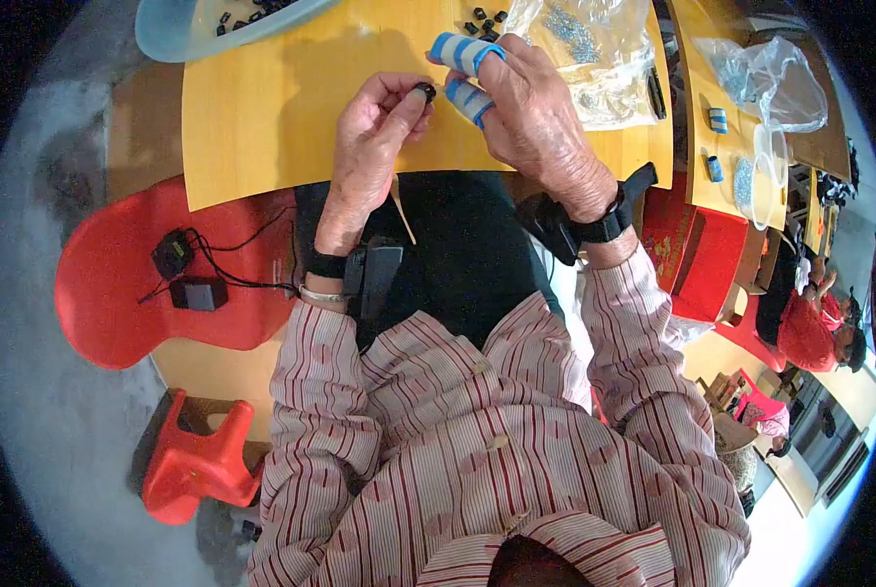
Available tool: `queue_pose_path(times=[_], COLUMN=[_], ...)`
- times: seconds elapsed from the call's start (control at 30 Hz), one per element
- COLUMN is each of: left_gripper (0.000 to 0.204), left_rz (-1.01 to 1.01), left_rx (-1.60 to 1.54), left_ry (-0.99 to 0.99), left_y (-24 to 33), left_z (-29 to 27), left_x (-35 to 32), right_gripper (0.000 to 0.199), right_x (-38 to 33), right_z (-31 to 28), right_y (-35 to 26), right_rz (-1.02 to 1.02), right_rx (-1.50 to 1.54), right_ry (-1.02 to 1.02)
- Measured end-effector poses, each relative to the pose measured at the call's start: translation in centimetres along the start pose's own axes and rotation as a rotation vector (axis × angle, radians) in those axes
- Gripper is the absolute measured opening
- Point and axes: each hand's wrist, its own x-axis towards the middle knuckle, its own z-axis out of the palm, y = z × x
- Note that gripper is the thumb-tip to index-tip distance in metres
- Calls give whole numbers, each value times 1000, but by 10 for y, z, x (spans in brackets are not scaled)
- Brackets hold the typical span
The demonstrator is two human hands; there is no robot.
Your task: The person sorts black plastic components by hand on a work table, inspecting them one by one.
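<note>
My left hand is closed above the near edge of the yellow table, pinching a small black plastic part between thumb and fingertips. Just right of it is my right hand, its fingers curled in. Blue-and-white striped wraps cover its index finger and thumb, whose tips point toward the black part. Whatever may lie between these tips is too small to make out. Beyond my right hand, a clear plastic bag holds many small silvery screws. Several loose black parts lie beside the bag.
A pale blue tub with more black parts stands at the far left. A black pen-like tool lies at the table's right edge. A red chair with adapters and cables is to my left. Other people sit at the right.
</note>
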Motion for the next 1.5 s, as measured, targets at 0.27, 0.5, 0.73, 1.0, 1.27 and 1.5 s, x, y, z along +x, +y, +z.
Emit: queue_pose_path(times=[0.27, 0.5, 0.73, 1.0, 1.27, 1.5], left_gripper=[13, 14, 16, 18, 19, 18], left_rz=[47, 60, -36, -87, -55, -65], left_rx=[195, 274, -54, -128, -100, -133], left_ry=[-10, -34, -58, -40, -117, -73], left_y=[-3, -2, -4, -1, 0, 1], left_z=[13, 12, 1, 0, 2, 5], left_x=[3, 3, 4, 4, 5, 5], right_gripper=[23, 25, 36, 46, 51, 48], right_x=[6, 10, 5, -10, -10, -12], right_z=[-17, -19, -17, -13, -2, -4], right_y=[-3, -8, -11, -16, -6, -10], right_rz=[-264, -317, 46, 8, -146, -117], right_rx=[-328, -319, 279, 181, 134, 168], right_ry=[-39, -49, 164, 85, 109, 128])
